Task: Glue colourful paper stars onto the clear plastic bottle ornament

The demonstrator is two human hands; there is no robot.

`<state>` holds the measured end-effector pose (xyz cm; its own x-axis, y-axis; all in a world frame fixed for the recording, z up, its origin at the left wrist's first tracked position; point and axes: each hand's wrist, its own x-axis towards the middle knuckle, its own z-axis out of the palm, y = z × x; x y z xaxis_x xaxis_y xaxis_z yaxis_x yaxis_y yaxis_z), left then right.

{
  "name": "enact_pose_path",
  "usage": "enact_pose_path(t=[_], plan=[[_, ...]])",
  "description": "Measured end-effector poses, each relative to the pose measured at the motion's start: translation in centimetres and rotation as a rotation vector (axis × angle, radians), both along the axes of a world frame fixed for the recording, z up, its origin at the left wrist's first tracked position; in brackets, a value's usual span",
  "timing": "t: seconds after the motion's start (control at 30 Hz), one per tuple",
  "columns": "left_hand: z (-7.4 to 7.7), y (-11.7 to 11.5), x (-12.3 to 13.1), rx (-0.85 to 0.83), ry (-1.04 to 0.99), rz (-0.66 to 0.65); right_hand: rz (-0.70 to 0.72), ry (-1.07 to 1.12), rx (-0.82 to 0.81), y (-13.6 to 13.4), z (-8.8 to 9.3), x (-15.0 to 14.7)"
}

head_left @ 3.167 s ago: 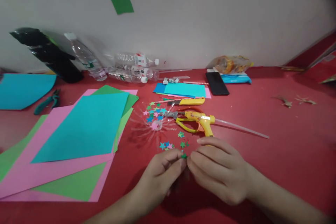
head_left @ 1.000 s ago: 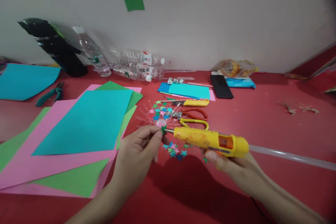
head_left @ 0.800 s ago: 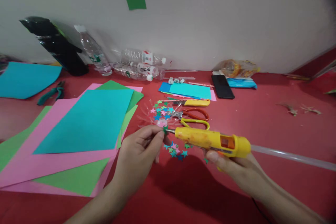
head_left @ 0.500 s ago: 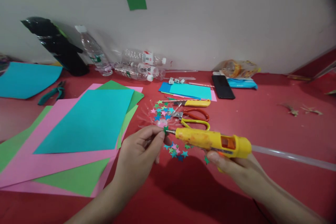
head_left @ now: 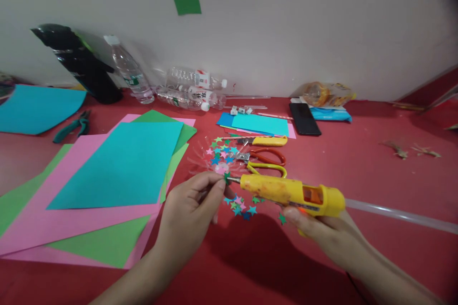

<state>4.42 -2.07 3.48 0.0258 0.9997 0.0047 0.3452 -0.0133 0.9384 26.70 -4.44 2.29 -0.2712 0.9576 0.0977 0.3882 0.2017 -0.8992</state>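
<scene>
Green star (head_left: 227,177) is sitting at the fingertips of the left hand (head_left: 189,209), above the middle of the red table (head_left: 375,186), its points partly hidden. Thumb and forefinger are pressing together on it, while the other fingers are curling beneath. From the other side, the right hand (head_left: 324,228) is wrapping around a yellow glue gun (head_left: 274,189), whose metal nozzle is pointing left and appearing to touch the star. Out of the gun's rear end a clear glue stick (head_left: 400,215) is extending toward the right edge of the view. Just below the nozzle, small paper stars (head_left: 252,210) in blue, pink and green are lying in a loose cluster, with one dark green star (head_left: 282,218) lying near the right thumb. Beyond the left fingertips, a clear plastic piece (head_left: 222,166) is spreading its thin strips outward, more coloured stars resting on it. Beside that piece, scissors (head_left: 244,157) with one red and one yellow handle are lying behind the gun, and a yellow cutter (head_left: 269,141) is lying just past them
</scene>
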Motion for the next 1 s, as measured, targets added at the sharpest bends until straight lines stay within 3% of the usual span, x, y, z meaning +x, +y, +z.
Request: enact_pose_path(t=[0.47, 0.53, 0.7, 0.77, 0.87, 1.0], plan=[[-0.1, -0.2, -0.1, 0.060, 0.048, -0.014, 0.006, -0.009, -0.050, 0.0, 0.6, -0.2], [-0.4, -0.1, -0.3, 0.163, 0.148, -0.008, -0.009, -0.017, -0.036, 0.0, 0.6, -0.3], [-1.0, -0.3, -0.9, 0.657, 0.554, -0.102, -0.089, -0.148, 0.148, -0.3, 0.5, -0.2], [-0.9, -0.5, -1.1, 0.708, 0.638, -0.140, -0.102, -0.154, 0.196, -0.5, 0.5, 0.1], [-0.4, -0.6, -1.0, 0.559, 0.554, -0.127, -0.174, -0.006, 0.112, -0.3, 0.4, 0.7], [0.0, -0.3, -0.8, 0.166, 0.152, -0.072, -0.327, 0.170, -0.164, 1.5, 0.4, 1.8]])
